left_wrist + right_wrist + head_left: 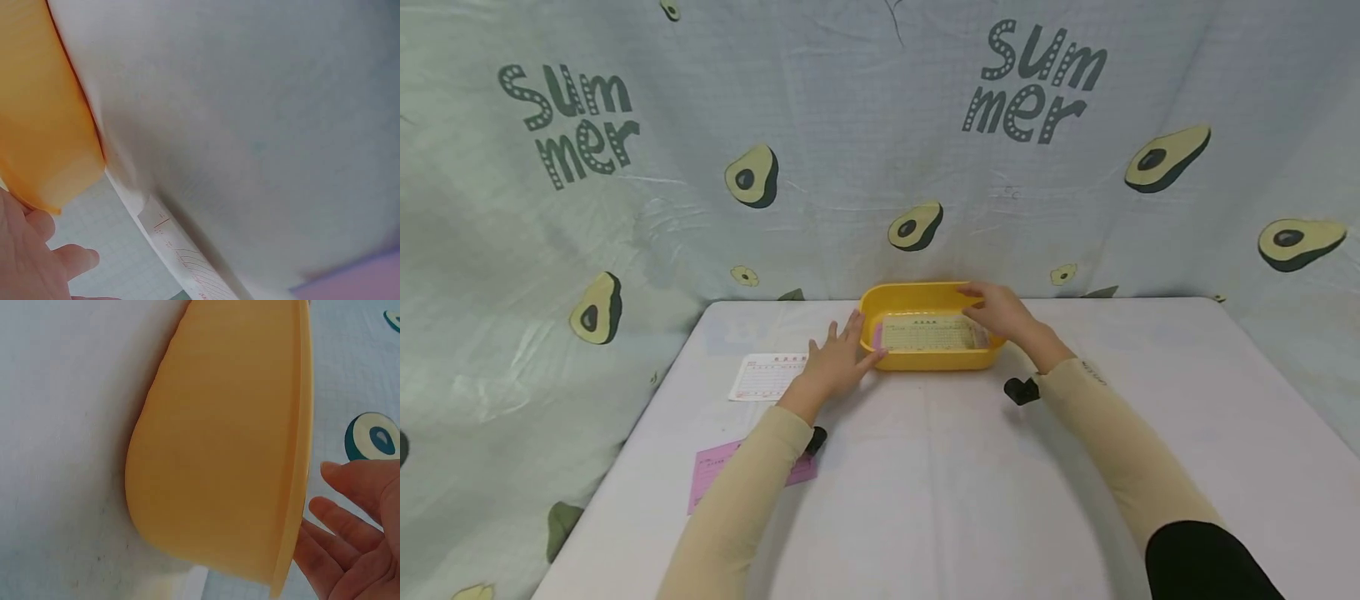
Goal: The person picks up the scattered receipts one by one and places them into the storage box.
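A yellow plastic basin (936,360) stands near the far edge of the table. Inside it lies a pale yellow printed slip (928,333), with pink paper (877,337) showing at its side. My left hand (835,364), fingers spread, touches the basin's left rim; the left wrist view catches fingers beside the basin's corner (50,144). Over the right end of the basin is my right hand (998,313), its fingers loosely bent. Nothing shows between those fingers in the right wrist view, where they lie by the rim (299,450).
To the left of the basin a white printed form (766,379) lies on the table (925,500), partly behind my left hand. Nearer, a pink slip (713,468) is partly covered by my left forearm. A curtain with avocado prints (850,125) hangs behind the table.
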A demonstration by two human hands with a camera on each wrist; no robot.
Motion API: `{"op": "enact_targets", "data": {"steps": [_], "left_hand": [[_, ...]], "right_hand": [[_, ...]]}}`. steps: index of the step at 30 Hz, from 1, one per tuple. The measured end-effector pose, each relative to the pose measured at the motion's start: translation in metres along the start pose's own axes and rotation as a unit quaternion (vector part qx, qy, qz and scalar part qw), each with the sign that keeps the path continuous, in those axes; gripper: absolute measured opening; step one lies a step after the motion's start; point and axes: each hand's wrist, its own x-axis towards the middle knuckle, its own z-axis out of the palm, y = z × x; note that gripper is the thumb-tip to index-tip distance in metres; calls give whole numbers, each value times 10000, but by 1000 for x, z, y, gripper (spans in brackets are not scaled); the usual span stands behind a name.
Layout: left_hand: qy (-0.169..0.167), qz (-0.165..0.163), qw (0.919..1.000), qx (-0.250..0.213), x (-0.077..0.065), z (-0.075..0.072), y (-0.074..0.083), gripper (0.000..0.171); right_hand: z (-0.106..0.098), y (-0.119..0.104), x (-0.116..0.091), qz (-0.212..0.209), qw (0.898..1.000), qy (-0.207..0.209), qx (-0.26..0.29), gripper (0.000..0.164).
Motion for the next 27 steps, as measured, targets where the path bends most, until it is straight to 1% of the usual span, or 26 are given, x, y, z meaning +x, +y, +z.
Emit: {"op": "enact_targets", "data": {"steps": [5,11,17,22,27], "left_hand": [[-41,-2,10000,-48,-1,-3,3,90],[-75,2,9999,140,-3,-6,7,90],[-153,-8,9996,216,-1,-10,6,91],[-226,-43,9997,110,0,-12,5,91],[-266,33,9996,69,-2,-17,2,89]], "right_hand": [[-6,6,-7,-194,9997,-68,-148,48],[-11,14,-18,-466,9978,37,-477,48],[-13,24,-30,-465,9968,91,-650,47],[-14,29,-40,-472,9951,214,-843,47],[-13,37,-47,-364,9952,99,-900,54]]}}
